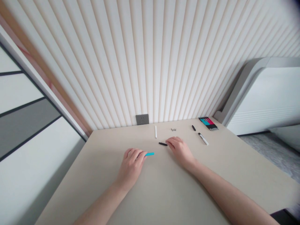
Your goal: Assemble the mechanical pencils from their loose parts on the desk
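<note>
My left hand (pixel 132 164) is closed around a bright blue tube (pixel 149 154), whose right end sticks out past the fingertips low over the table. My right hand (pixel 179 150) has its fingers pressed together at the right end of a short black pen part (pixel 162 144). Behind them lie two thin white sticks (pixel 156 132) side by side and several tiny grey metal pieces (pixel 173 129). Farther right are a black cap (pixel 193 127) and a white marker-like barrel with a black end (pixel 203 138).
Several blue and pink pens (pixel 208 123) lie in a row at the back right corner of the beige table (pixel 150 193). A ribbed wall with a dark socket (pixel 142 119) borders the back edge. To the right is a bed with a grey-white headboard (pixel 269 97).
</note>
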`<act>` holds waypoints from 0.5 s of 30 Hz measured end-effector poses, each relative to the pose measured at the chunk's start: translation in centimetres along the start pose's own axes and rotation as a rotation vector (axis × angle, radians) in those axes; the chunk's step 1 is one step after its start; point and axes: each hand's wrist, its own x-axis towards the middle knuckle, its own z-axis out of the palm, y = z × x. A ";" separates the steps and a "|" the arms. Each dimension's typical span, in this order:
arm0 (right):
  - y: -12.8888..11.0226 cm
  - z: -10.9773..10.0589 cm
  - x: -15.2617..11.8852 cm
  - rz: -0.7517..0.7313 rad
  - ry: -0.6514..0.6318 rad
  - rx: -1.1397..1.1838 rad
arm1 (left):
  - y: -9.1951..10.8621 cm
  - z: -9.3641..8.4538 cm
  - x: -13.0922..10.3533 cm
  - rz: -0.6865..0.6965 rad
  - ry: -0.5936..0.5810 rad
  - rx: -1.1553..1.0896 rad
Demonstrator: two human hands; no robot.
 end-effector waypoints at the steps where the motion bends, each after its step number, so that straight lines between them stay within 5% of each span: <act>1: 0.7 -0.2 0.4 0.012 0.024 -0.061 | 0.1 0.0 0.0 0.004 -0.005 -0.009; 8: 3.1 -0.5 1.4 0.054 -0.051 -0.324 | 0.1 0.1 0.0 0.018 -0.057 -0.039; 15: 5.3 -3.2 1.4 0.261 -0.109 -0.470 | -0.1 0.1 -0.1 -0.009 -0.067 -0.056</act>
